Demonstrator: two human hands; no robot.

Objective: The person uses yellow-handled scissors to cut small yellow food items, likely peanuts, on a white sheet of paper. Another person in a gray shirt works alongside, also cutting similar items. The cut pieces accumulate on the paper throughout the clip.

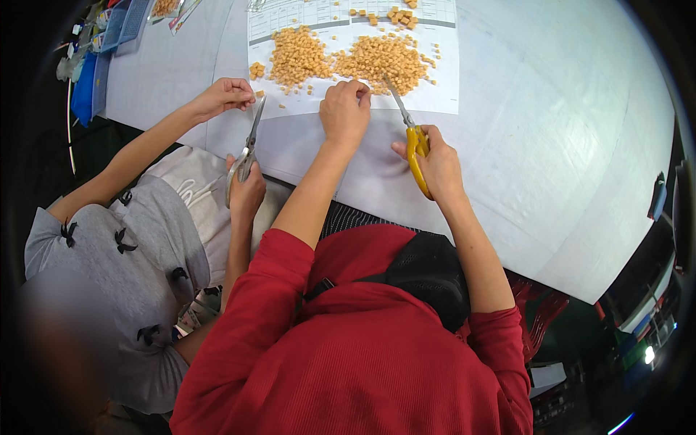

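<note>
My right hand (441, 168) is wrapped round the yellow handles of a pair of scissors (417, 156). Their blades point away from me, and the tips reach the near edge of a heap of small orange-tan pieces (384, 61). Just left of the blades, my left hand (346, 112) has its fingers curled and pressed together at the same heap. Whatever those fingertips hold, if anything, is hidden. Both heaps, this one and a second heap (299, 56) to its left, lie on a printed white sheet (442, 101).
Larger cubes (402, 16) lie at the sheet's far side. On my left, a co-worker in grey pinches a small piece in one hand (228, 98) and holds metal-coloured scissors (246, 148) in the other. Blue baskets (123, 29) stand at the table's far left.
</note>
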